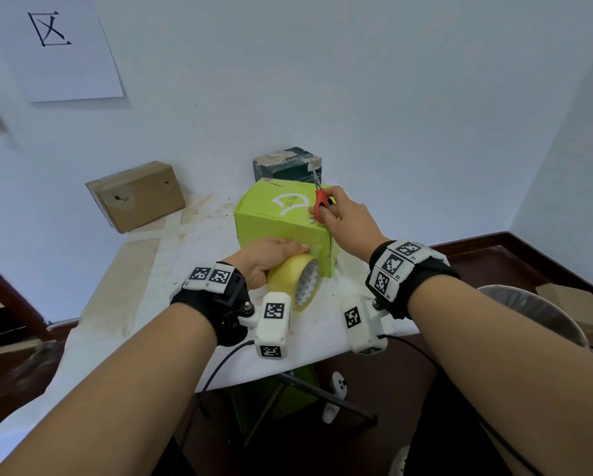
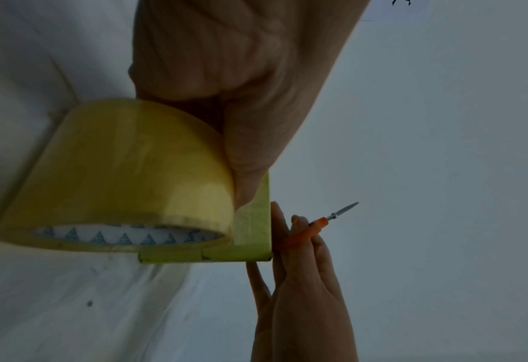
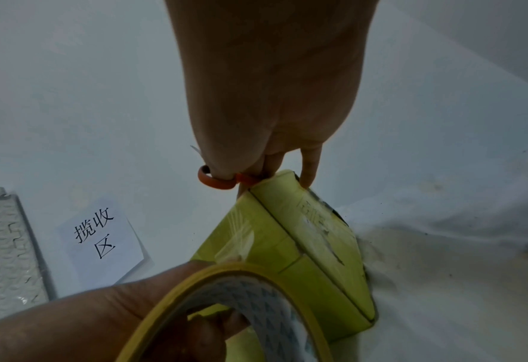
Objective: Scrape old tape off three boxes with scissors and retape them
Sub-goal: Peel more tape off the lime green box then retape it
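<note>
A lime-green box (image 1: 274,219) stands mid-table on the white cloth. My left hand (image 1: 271,252) grips a yellow tape roll (image 1: 293,283) and holds it against the box's near face, fingers through the core (image 3: 206,325). A clear tape strip (image 3: 237,242) runs from the roll up that face. My right hand (image 1: 343,221) rests on the box's top right edge and holds red-handled scissors (image 1: 320,204), blades shut and pointing away towards the wall. Its thumb sits in one handle ring (image 3: 216,182). A brown cardboard box (image 1: 137,195) and a dark box (image 1: 288,164) stand behind.
The table (image 1: 144,304) is small, with its near edge just under my wrists. A wall rises close behind the boxes, with a paper sign (image 1: 54,46) on it. A grey bin (image 1: 528,310) stands on the floor at the right.
</note>
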{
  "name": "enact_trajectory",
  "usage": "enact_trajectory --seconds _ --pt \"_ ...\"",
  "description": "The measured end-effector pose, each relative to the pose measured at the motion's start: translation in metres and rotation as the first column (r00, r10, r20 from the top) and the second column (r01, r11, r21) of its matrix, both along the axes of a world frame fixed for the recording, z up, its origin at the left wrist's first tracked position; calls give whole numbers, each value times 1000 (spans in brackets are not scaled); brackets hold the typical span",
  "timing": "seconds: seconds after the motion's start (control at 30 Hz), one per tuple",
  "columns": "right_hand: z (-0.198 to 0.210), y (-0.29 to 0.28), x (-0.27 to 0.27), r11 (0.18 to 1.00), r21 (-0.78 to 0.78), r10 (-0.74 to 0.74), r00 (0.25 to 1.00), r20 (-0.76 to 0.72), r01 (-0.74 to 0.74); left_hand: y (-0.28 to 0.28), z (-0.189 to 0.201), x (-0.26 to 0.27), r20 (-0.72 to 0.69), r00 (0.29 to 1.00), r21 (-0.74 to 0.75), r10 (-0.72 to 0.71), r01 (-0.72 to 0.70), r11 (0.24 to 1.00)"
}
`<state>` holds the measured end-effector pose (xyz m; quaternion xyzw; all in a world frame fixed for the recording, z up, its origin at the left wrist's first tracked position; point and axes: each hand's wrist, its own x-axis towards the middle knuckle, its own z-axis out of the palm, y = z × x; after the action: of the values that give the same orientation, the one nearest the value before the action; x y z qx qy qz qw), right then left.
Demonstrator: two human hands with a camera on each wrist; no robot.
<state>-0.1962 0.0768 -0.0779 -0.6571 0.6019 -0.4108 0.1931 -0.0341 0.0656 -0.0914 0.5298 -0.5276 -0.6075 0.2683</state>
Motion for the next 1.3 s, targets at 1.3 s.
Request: enact_trajectory --seconds 1.3 --pt "42 34 -35 530 839 239 971 -13 -120 3 2 0 11 1000 6 0 0 1000"
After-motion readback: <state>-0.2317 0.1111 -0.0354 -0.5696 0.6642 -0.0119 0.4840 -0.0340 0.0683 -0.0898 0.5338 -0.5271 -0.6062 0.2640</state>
